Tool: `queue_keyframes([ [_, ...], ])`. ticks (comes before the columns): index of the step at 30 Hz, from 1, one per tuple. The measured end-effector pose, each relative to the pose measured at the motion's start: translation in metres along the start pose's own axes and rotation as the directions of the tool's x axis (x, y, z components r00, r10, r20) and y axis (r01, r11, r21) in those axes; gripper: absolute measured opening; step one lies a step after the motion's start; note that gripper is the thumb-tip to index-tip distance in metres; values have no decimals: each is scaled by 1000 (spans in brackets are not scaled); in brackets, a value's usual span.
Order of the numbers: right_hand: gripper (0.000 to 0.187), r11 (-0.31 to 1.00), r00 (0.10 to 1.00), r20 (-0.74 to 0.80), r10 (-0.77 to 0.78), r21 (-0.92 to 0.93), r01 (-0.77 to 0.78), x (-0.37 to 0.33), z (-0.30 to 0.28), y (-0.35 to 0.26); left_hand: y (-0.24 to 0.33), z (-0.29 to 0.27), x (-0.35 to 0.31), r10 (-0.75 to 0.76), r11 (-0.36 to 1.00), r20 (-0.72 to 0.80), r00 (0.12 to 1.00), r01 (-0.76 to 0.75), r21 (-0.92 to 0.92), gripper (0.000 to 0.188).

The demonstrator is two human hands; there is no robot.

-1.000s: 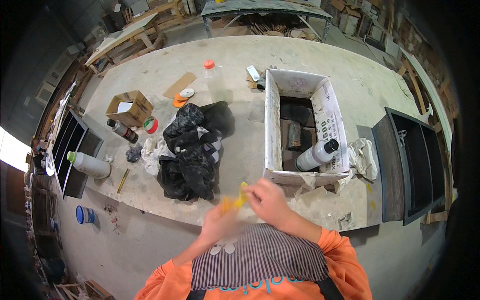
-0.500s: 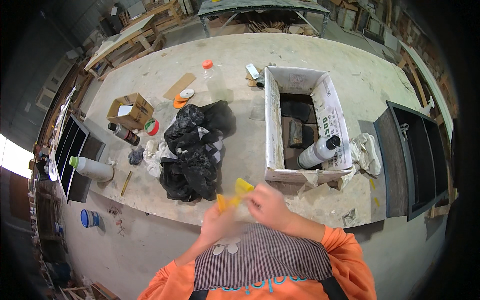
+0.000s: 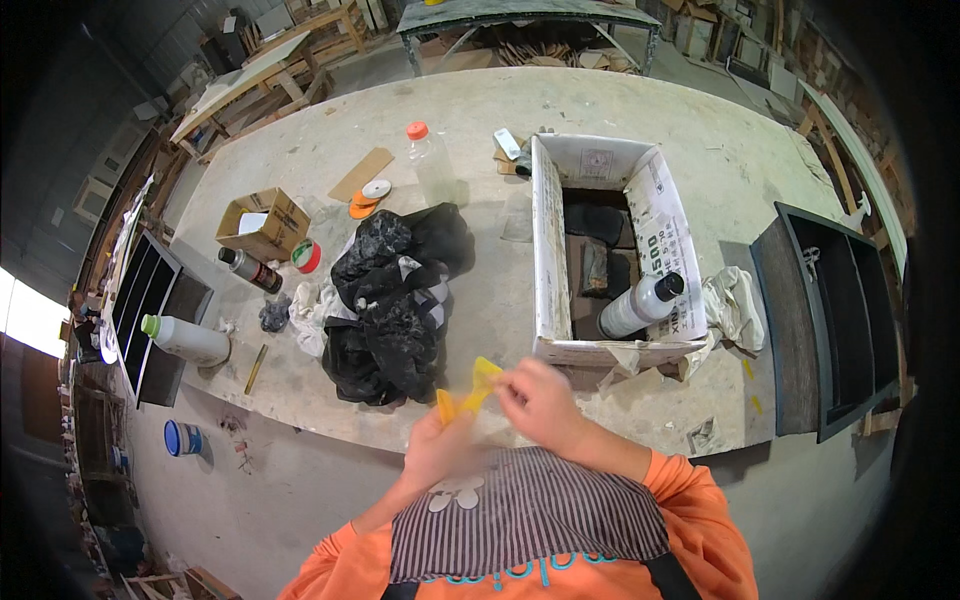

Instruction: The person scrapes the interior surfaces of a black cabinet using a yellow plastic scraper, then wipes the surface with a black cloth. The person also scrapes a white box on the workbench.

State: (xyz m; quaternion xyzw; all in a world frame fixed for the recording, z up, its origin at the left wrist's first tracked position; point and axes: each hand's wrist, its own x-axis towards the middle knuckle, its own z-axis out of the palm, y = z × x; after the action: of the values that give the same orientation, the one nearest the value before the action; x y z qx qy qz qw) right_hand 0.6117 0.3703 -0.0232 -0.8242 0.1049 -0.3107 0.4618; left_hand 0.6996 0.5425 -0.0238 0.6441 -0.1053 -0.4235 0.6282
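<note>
At the table's near edge, my left hand (image 3: 434, 442) is closed on a thin yellow piece (image 3: 446, 404), partly hidden by the fingers and blurred. My right hand (image 3: 541, 402) pinches the edge of another bright yellow flat piece (image 3: 485, 376) that looks like plastic or tape. The two yellow parts meet between my hands; whether they are joined I cannot tell. Just beyond my left hand lies a crumpled heap of black cloth or plastic (image 3: 385, 320). A white cardboard box (image 3: 618, 350) stands beyond my right hand, with a silver black-capped bottle (image 3: 640, 306) leaning inside it.
Leftward are a white green-capped bottle (image 3: 190, 340), a dark spray can (image 3: 250, 270) and a small carton (image 3: 262, 226). A clear orange-capped bottle (image 3: 430, 170) stands farther back. A dark shelf unit (image 3: 835, 320) is at the right. A blue bucket (image 3: 182, 438) sits on the floor.
My hands stay in nearly the same place, still on the yellow pieces. The yellow piece by my right hand has turned slightly and shifted a little left.
</note>
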Motion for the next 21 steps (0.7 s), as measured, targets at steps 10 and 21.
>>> queue_keyframes([
  [10, 15, 997, 999, 40, 26, -71, -23, -3, 4, 6, -7, -2, 5, 141, 926, 133, 981, -178, 332, 36],
  [21, 20, 995, 980, 194, -54, 96, 36, -4, 1, 5, -7, -6, 0, 91, 980, 52, 994, -99, 173, 42],
])
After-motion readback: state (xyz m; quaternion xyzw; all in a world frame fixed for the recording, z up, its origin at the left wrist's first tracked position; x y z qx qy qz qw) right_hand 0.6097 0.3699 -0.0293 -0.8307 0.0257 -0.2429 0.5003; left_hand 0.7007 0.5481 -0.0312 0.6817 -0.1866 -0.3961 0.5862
